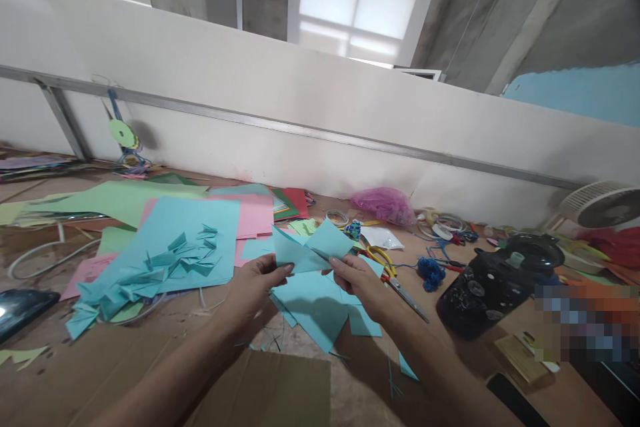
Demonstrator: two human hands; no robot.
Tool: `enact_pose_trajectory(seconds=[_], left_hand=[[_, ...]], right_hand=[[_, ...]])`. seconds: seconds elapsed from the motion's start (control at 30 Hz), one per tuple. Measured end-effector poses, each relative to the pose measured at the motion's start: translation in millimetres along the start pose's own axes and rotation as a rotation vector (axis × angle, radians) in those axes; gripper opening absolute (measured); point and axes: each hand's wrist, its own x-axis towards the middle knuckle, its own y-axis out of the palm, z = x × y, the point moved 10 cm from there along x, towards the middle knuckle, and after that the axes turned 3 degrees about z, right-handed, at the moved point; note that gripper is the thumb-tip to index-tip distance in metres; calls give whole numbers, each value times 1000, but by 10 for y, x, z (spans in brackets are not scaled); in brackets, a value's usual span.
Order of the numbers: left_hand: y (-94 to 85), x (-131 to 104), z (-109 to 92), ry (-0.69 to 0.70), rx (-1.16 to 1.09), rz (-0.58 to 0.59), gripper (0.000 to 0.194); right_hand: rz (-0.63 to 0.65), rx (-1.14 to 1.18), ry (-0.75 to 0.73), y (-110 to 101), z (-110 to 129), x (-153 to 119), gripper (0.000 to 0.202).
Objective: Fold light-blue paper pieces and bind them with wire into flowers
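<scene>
A light blue sheet of paper [295, 252], partly folded with raised corners, is held up between both hands above the worktable. My left hand [263, 278] pinches its lower left edge, thumb in front. The fingers of my right hand [356, 275] are closed on its right side, by a dark crease or slit. Below the hands lie several flat light blue paper pieces [310, 303]. To the left, folded light blue paper shapes [175, 253] are heaped on a larger light blue sheet [215, 213].
Right of my hands are yellow-handled pliers [383, 257], a metal blade-like tool [407, 300], blue yarn [431, 273] and a black jug [473, 293]. A small fan [607, 205] stands far right. Green sheets [115, 197] lie back left, and a phone [25, 310] at the left edge.
</scene>
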Motion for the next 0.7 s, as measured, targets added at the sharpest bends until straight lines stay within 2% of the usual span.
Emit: enact_pose_trajectory(seconds=[0.17,0.4,0.7], left_hand=[[-10,30,39,11,-3,26,27],[-2,51,30,40,101,46,25],[0,41,-2,53,151,36,29]], right_hand=[[-7,-8,14,4,-25,10,42],[-26,-18,46,-12,-117,13,45],[-10,-51,-11,-5,-44,14,49]])
